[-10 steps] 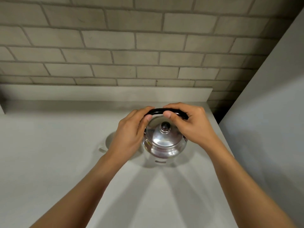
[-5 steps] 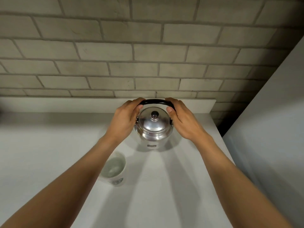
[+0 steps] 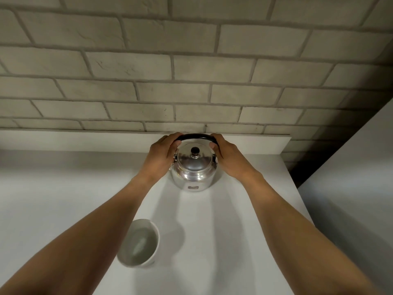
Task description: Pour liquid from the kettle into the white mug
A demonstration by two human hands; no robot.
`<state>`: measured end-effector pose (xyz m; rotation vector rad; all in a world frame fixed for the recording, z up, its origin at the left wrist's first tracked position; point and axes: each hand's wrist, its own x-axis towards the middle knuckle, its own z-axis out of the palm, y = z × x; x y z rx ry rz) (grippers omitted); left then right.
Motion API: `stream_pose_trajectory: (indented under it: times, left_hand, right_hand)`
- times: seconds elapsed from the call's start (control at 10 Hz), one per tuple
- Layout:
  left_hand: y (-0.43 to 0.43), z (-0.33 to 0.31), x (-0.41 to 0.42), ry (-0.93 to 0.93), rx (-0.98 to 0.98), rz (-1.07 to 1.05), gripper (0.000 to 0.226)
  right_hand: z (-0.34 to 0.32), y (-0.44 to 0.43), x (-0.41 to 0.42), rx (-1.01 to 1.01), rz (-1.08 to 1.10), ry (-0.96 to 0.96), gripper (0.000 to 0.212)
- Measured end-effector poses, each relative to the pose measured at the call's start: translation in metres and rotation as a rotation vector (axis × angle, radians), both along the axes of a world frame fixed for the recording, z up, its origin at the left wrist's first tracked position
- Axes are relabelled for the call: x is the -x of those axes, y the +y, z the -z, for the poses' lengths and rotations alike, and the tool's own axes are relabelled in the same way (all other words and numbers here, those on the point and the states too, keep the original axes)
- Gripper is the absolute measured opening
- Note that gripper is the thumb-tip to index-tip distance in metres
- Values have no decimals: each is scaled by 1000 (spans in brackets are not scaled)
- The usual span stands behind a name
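head | left hand [image 3: 161,156], right hand [image 3: 230,159] grip curved black handle [image 3: 196,136] | shiny round steel kettle [image 3: 193,174] | glossy white mug [image 3: 139,243]

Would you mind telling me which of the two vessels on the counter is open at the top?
The white mug, nearest the camera under the left forearm, is open; the steel kettle by the wall wears its lid.

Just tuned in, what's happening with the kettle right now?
A person has both hands on the kettle's black handle, left hand at one end and right hand at the other. The kettle sits upright near the back of the counter, lid on. The white mug stands nearer the person, apart from the kettle, partly behind the left forearm. Nothing is being poured.
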<state>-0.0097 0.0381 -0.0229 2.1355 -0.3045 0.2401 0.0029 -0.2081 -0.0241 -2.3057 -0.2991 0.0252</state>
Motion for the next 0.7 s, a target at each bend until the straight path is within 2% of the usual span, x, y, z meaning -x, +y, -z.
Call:
stream_pose_trajectory:
  times: [0.2, 0.4, 0.5, 0.6, 0.7]
  left_hand:
    - [0, 13, -17, 5, 35, 0, 27]
    - [0, 20, -25, -2, 19, 4, 26]
    - [0, 18, -24, 12, -12, -9, 30]
    - [2, 18, -24, 27, -119, 0, 46]
    - [3, 12, -18, 16, -130, -52, 52]
  right_hand:
    - [11, -1, -17, -34, -13, -45, 24]
    - [16, -1, -21, -62, 3, -44, 27]
    - [10, -3, -20, -66, -1, -1, 37]
    - [3, -8, -15, -45, 14, 54, 62]
    - [3, -11, -2, -44, 102, 24, 75]
